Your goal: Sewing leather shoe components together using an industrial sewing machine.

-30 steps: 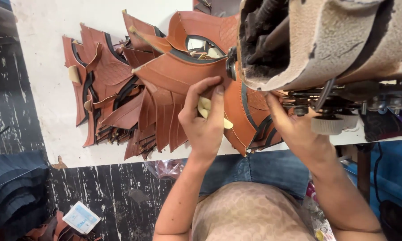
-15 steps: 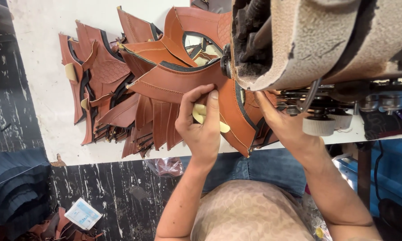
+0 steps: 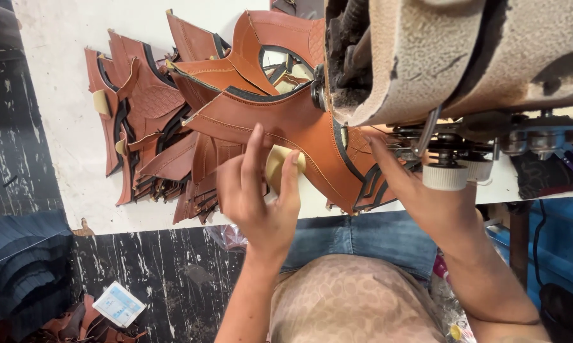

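Head view, image turned sideways, person's body at bottom edge. Far left: dark marbled floor point(image 3: 140, 267) is showing, a small white-and-blue packet point(image 3: 118, 303) lying on it. White worktop point(image 3: 57, 95) is carrying a fanned stack of brown leather pieces point(image 3: 153, 127) with black edging, lying left of both hands. Centre: one large brown leather panel point(image 3: 286, 130) is lying flat across the worktop, overlapping the stack and running right under the sewing machine point(image 3: 439, 57). Left hand point(image 3: 261, 197) is resting at the panel's near edge, fingers spread over the leather, thumb and forefinger pinching a small cream-coloured patch point(image 3: 279, 166) against it. Right of that: right hand point(image 3: 426, 197) is lying open, not clenched, fingers extended and pressing the panel's right end flat just below the machine head, beside a white ribbed knob point(image 3: 448, 174). Panel is spanning between the two hands, touching both. Blue denim lap point(image 3: 362, 235) is sitting just below the worktop edge.
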